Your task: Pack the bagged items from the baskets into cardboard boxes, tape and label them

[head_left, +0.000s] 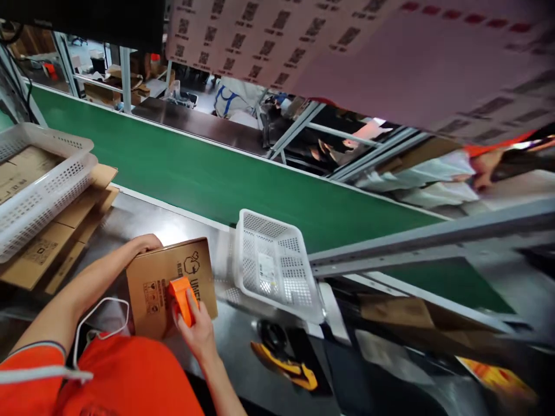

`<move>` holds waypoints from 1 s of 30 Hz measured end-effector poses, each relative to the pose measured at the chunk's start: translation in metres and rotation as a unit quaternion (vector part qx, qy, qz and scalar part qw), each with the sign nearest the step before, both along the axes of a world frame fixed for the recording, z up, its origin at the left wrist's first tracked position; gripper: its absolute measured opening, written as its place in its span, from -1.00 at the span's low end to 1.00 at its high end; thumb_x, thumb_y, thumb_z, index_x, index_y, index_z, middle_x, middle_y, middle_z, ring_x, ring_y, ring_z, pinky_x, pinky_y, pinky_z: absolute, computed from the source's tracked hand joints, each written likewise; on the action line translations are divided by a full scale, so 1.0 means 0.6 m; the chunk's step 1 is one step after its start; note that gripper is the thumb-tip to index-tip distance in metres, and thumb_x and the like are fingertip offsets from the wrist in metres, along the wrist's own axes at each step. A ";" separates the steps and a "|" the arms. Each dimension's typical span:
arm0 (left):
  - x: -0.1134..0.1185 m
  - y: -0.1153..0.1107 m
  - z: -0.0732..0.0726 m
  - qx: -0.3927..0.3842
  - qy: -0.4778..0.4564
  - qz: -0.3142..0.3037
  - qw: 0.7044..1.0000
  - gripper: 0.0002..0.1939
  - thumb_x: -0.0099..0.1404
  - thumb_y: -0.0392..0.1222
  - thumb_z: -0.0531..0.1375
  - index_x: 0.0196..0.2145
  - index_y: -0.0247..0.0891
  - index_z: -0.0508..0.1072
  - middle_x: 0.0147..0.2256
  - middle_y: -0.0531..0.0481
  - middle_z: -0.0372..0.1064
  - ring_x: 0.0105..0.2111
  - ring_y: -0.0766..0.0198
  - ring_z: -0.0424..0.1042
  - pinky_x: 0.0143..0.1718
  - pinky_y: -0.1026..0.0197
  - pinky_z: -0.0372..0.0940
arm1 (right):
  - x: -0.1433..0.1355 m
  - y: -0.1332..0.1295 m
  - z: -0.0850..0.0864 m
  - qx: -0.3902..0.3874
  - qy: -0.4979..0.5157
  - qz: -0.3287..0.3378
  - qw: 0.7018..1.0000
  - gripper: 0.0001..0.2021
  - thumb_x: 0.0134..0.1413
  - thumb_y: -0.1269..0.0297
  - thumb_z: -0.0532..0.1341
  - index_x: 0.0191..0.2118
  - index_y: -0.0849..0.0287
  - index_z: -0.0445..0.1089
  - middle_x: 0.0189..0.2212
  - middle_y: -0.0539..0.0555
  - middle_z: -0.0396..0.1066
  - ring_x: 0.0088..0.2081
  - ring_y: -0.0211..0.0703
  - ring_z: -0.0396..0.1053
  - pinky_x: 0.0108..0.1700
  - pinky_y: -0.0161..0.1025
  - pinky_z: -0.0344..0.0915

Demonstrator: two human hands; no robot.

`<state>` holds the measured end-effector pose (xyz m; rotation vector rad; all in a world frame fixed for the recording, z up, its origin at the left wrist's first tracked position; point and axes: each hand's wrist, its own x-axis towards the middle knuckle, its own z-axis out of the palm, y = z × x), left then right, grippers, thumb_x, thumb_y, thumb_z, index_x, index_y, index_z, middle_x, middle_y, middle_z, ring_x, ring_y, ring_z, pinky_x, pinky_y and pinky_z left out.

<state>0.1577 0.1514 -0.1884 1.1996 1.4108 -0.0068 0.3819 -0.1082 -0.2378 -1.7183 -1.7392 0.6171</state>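
A brown cardboard box (151,266) with dark print stands on the metal table, close to the orange shirt. My left hand (148,243) is closed over its upper left edge, with the fingertips hidden behind the box. In my right hand (197,329) is an orange tape dispenser (184,300), held against or just in front of the printed face. Whether tape touches the cardboard cannot be made out.
To the right of the box sits a white plastic basket (277,263). A yellow-handled tool (290,370) lies nearer. White baskets (47,185) rest on flat cardboard (71,231) at left. Behind runs a green conveyor (182,173); other people's hands (333,150) show beyond it.
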 end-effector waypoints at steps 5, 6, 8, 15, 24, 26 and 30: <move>0.025 -0.036 0.044 0.044 -0.026 -0.011 0.999 -0.89 0.03 -0.36 0.33 -0.40 -0.38 0.62 -0.49 -0.08 0.57 -0.44 0.09 0.51 -0.37 0.12 0.38 | 0.008 -0.033 -0.001 0.054 0.013 0.003 0.998 -0.38 0.30 0.17 0.22 0.43 0.12 0.30 -0.21 0.15 0.39 -0.25 0.02 0.48 -0.13 -0.02 0.54; 0.029 -0.040 0.052 0.077 -0.027 0.002 0.997 -0.90 0.03 -0.35 0.33 -0.41 -0.36 0.61 -0.47 -0.07 0.57 -0.41 0.10 0.51 -0.34 0.14 0.38 | 0.009 -0.036 -0.005 0.067 0.014 0.002 0.998 -0.38 0.29 0.20 0.22 0.43 0.11 0.29 -0.21 0.14 0.39 -0.25 0.01 0.48 -0.13 -0.03 0.55; 0.034 -0.046 0.065 0.147 -0.039 0.027 0.988 -0.86 0.06 -0.30 0.32 -0.35 -0.33 0.61 -0.38 -0.07 0.60 -0.32 0.13 0.52 -0.28 0.20 0.38 | 0.012 -0.038 -0.013 0.091 0.012 -0.001 0.996 -0.37 0.26 0.24 0.22 0.43 0.08 0.29 -0.20 0.12 0.40 -0.24 -0.03 0.49 -0.12 -0.06 0.55; 0.027 -0.083 0.103 0.206 -0.066 0.013 0.976 -0.52 0.32 0.16 0.12 -0.23 -0.31 0.63 -0.28 -0.16 0.63 -0.30 0.13 0.54 -0.34 0.21 0.35 | 0.011 -0.035 -0.021 0.133 0.009 0.009 0.991 -0.39 0.24 0.25 0.24 0.40 0.11 0.34 -0.17 0.13 0.40 -0.23 -0.08 0.47 -0.11 -0.13 0.56; 0.096 -0.112 0.170 0.231 0.213 -0.182 0.932 -0.06 0.29 0.61 -0.06 -0.29 -0.39 0.65 -0.23 -0.45 0.63 -0.20 -0.19 0.62 -0.21 0.02 0.39 | 0.008 -0.032 -0.001 0.066 -0.031 0.014 0.997 -0.33 0.16 0.29 0.23 0.41 0.10 0.33 -0.17 0.13 0.41 -0.20 -0.06 0.46 -0.07 -0.13 0.54; 0.115 -0.115 0.160 0.276 0.240 -0.172 0.915 -0.05 0.31 0.58 -0.06 -0.18 -0.43 0.65 -0.12 -0.54 0.61 -0.04 -0.30 0.59 -0.05 -0.05 0.39 | 0.006 -0.021 0.012 0.047 -0.047 0.013 0.998 -0.32 0.15 0.28 0.24 0.42 0.12 0.33 -0.15 0.16 0.43 -0.20 -0.04 0.48 -0.05 -0.10 0.54; 0.110 -0.108 0.118 0.326 0.278 -0.168 0.888 -0.10 0.38 0.54 -0.12 -0.02 -0.31 0.63 -0.02 -0.43 0.61 0.03 -0.23 0.58 0.02 -0.02 0.39 | 0.018 -0.031 0.039 -0.033 -0.095 0.013 0.995 -0.32 0.19 0.24 0.24 0.44 0.06 0.30 -0.06 0.21 0.47 -0.11 0.00 0.50 0.05 -0.09 0.48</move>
